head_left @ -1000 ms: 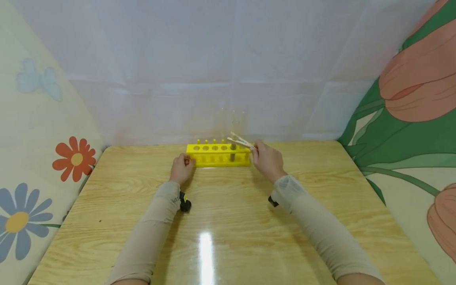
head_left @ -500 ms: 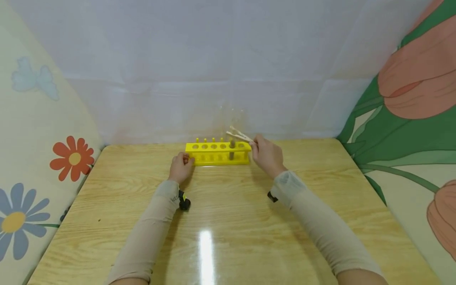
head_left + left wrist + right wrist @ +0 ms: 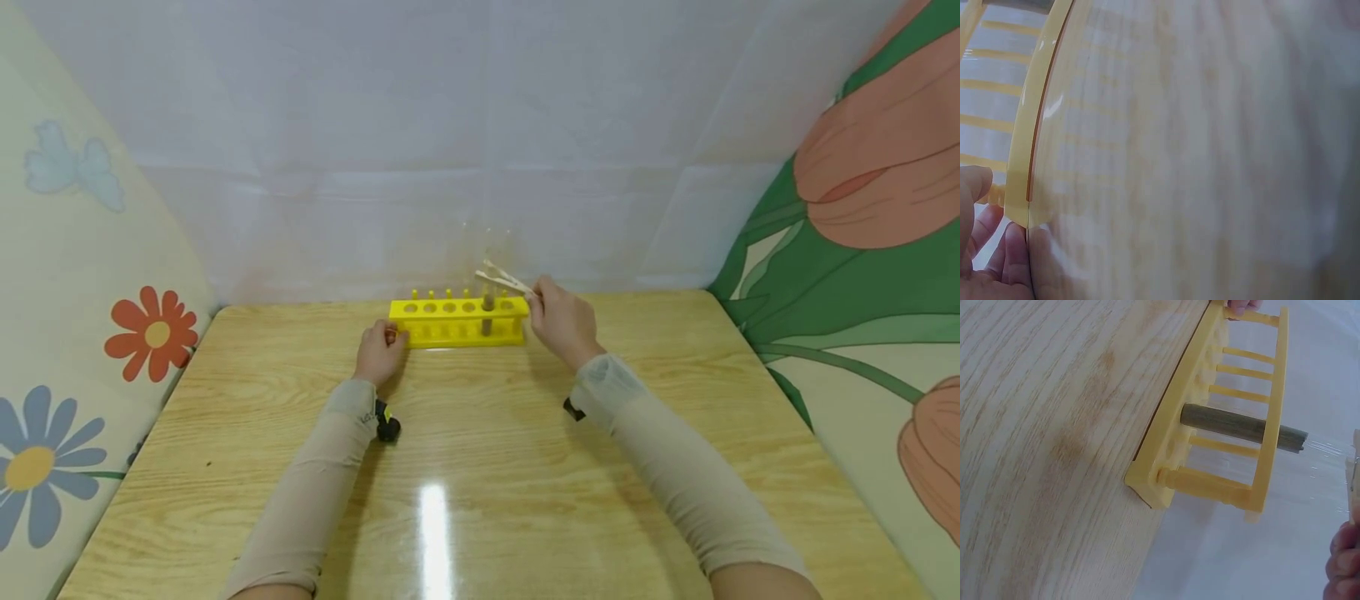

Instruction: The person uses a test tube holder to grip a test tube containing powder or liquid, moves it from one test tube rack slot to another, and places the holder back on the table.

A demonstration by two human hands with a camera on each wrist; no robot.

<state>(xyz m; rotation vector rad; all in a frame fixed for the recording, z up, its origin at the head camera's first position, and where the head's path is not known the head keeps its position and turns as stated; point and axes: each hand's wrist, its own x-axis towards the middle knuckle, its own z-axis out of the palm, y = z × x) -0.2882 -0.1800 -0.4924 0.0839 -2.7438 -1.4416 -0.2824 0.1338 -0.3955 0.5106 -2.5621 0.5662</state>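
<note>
A yellow test tube rack (image 3: 457, 342) stands at the back of the table. My left hand (image 3: 380, 352) grips its left end; in the left wrist view, the thumb and fingers (image 3: 1016, 256) are at the end post. A clear test tube with a dark grey-green, stick-like filling (image 3: 1235, 425) stands upright in a hole near the rack's right end. My right hand (image 3: 564, 323) holds a wooden test tube clamp (image 3: 512, 282), its two prongs spread at the tube's upper part. Whether the prongs touch the glass cannot be told. The right wrist view shows only part of the clamp (image 3: 1354, 481).
Faint clear tube tops rise behind the rack, hard to make out. A white sheet (image 3: 337, 125) hangs right behind the table (image 3: 480, 467). Flower-printed panels (image 3: 60, 275) flank both sides. A black wrist camera (image 3: 387, 423) sits at the left wrist.
My right hand and the clamp have risen slightly, so the prongs are higher along the tube. My left hand stays at the rack's end. The head view has shifted a little.
</note>
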